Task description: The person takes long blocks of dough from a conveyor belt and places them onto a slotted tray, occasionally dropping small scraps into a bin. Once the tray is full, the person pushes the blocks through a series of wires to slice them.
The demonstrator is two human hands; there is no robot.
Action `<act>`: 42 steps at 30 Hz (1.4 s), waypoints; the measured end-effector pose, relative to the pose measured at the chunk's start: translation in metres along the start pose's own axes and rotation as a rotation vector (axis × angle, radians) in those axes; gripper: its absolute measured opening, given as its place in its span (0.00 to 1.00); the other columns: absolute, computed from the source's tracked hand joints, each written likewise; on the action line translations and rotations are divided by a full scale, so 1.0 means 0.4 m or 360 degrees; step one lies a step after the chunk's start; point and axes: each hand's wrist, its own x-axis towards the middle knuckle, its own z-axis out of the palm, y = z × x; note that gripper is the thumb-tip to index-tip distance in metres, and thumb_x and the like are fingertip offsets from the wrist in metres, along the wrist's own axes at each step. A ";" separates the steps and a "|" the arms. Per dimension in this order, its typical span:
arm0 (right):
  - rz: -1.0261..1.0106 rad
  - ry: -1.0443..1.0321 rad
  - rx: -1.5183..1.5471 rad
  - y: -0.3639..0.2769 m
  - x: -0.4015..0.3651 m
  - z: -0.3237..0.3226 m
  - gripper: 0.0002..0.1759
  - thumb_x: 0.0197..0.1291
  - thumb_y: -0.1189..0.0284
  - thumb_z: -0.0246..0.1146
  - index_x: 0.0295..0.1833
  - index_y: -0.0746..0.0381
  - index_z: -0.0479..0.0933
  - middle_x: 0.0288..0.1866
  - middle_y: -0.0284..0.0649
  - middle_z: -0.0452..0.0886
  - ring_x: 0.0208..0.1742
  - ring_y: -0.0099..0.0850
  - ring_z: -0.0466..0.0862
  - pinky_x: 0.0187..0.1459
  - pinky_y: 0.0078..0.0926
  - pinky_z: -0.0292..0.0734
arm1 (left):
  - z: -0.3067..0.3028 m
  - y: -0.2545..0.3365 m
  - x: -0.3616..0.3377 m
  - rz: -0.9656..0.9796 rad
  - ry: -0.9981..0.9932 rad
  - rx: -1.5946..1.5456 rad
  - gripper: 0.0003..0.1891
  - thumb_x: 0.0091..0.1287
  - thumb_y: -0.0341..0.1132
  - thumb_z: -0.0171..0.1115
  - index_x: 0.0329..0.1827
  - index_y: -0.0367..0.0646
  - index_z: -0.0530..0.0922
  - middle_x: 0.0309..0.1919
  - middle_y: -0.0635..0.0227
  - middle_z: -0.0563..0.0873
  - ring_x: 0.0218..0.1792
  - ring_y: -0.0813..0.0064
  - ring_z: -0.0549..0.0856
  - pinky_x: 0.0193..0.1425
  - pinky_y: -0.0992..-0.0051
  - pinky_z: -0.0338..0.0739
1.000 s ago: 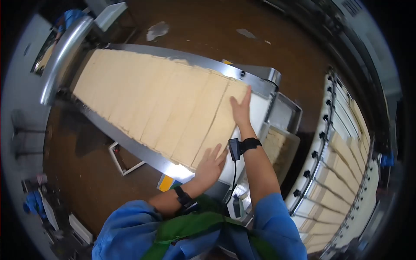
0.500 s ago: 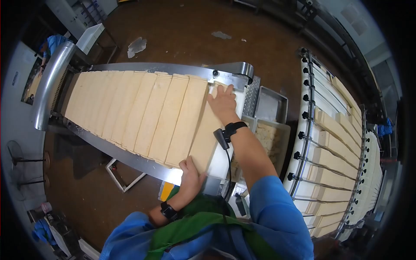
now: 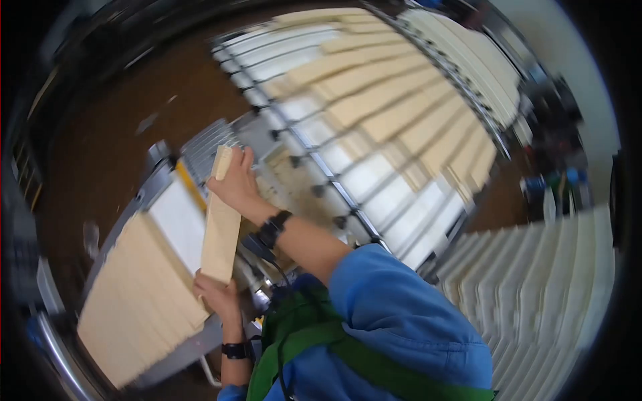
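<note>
Both hands hold one long, pale dough-like slab [image 3: 221, 234] by its two ends, lifted over the white end of a metal-edged conveyor. My left hand [image 3: 217, 294] grips the lower end, near my body. At the upper end my right hand [image 3: 235, 182] has its fingers wrapped over the slab's edge. To the left of the slab, a row of similar overlapping slabs [image 3: 140, 294] lies on the conveyor. The white surface [image 3: 177, 217] shows between that row and the held slab.
A large rack with rods and dark knobs [image 3: 307, 144] carries many pale slabs [image 3: 388, 87] at upper right. White ridged sheets or trays [image 3: 528, 274] stand at lower right. Bins with pale pieces [image 3: 284, 177] lie beyond my right wrist. Brown floor [image 3: 160, 100] shows behind.
The view has swung right toward the rack. The end slab has come off the row and is now lifted between both hands, away from the other slabs.
</note>
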 end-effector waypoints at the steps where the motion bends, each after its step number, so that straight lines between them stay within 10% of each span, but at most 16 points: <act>1: 0.0039 0.0139 0.0194 0.015 -0.015 -0.118 0.44 0.43 0.64 0.66 0.63 0.67 0.52 0.63 0.61 0.52 0.61 0.62 0.63 0.57 0.50 0.68 | -0.011 0.049 0.006 0.0061 0.0060 -0.0047 0.40 0.46 0.26 0.66 0.65 0.34 0.57 0.56 0.42 0.65 0.54 0.41 0.69 0.61 0.58 0.67; 6: 0.0267 0.1169 0.0035 0.289 -0.127 -0.607 0.46 0.49 0.61 0.65 0.66 0.69 0.48 0.63 0.61 0.52 0.58 0.59 0.68 0.60 0.47 0.67 | -0.060 0.384 0.000 0.1029 -0.0462 -0.0484 0.40 0.44 0.21 0.67 0.64 0.41 0.63 0.57 0.48 0.66 0.58 0.46 0.69 0.62 0.61 0.67; 11: 0.1035 0.1044 -0.0125 0.575 -0.375 -0.995 0.48 0.48 0.52 0.64 0.64 0.75 0.55 0.64 0.64 0.58 0.62 0.56 0.65 0.63 0.41 0.64 | -0.032 0.595 -0.160 0.1912 -0.1372 -0.0622 0.38 0.48 0.23 0.66 0.65 0.43 0.62 0.58 0.42 0.64 0.53 0.42 0.73 0.57 0.57 0.72; 18: 0.0708 -0.0234 -0.1221 0.698 -0.412 -1.152 0.31 0.58 0.54 0.52 0.61 0.65 0.67 0.61 0.55 0.70 0.64 0.54 0.65 0.64 0.49 0.58 | 0.074 0.645 -0.379 0.1820 -0.1823 -0.0433 0.32 0.53 0.29 0.60 0.64 0.39 0.62 0.58 0.40 0.62 0.48 0.39 0.76 0.52 0.56 0.75; 19: 0.1204 0.0083 -0.0974 0.694 -0.388 -1.165 0.31 0.60 0.54 0.44 0.61 0.62 0.69 0.63 0.52 0.70 0.67 0.52 0.63 0.66 0.52 0.51 | 0.076 0.657 -0.389 0.1800 -0.1808 -0.0453 0.31 0.54 0.29 0.59 0.63 0.38 0.62 0.57 0.40 0.62 0.47 0.39 0.77 0.52 0.56 0.75; 30: 0.1242 0.0330 -0.0747 0.844 -0.281 -1.270 0.32 0.58 0.58 0.44 0.61 0.70 0.66 0.70 0.55 0.60 0.72 0.52 0.56 0.67 0.53 0.48 | 0.216 0.750 -0.423 0.1667 -0.1885 -0.0726 0.27 0.57 0.23 0.51 0.62 0.39 0.61 0.56 0.40 0.61 0.42 0.39 0.77 0.48 0.58 0.76; 38: 0.0713 0.1081 -0.1384 0.751 -0.288 -1.152 0.30 0.54 0.67 0.55 0.65 0.62 0.63 0.62 0.50 0.65 0.63 0.46 0.64 0.61 0.51 0.54 | 0.367 0.812 -0.417 0.1674 -0.1681 -0.1234 0.26 0.56 0.21 0.48 0.61 0.41 0.64 0.54 0.46 0.67 0.47 0.47 0.76 0.53 0.64 0.73; 42: 0.0044 0.0843 -0.1190 0.673 -0.257 -1.012 0.35 0.53 0.64 0.61 0.66 0.62 0.60 0.64 0.52 0.63 0.64 0.48 0.62 0.61 0.54 0.53 | 0.244 0.778 -0.285 0.1363 -0.1861 -0.1160 0.24 0.54 0.22 0.49 0.58 0.39 0.68 0.50 0.52 0.73 0.53 0.50 0.73 0.56 0.63 0.70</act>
